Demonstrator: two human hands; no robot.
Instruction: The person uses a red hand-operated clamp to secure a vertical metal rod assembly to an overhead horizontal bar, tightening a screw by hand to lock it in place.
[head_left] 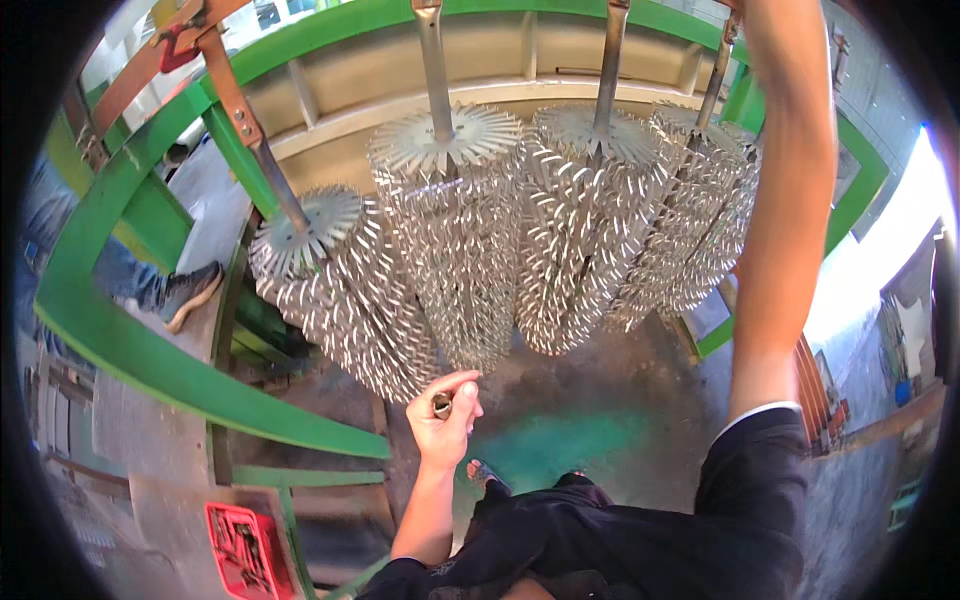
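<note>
Gripping metal piece in left hand, holding right arm toward one o'clock (grip out of view), ideally avoiding spiked columns.

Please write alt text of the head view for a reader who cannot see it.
A person's left hand grips a metal tube-like piece near four hanging cylindrical racks bristling with small shiny metal pieces. The right arm is raised past the upper edge, its hand unseen. A green frame and red basket show at left.
</note>
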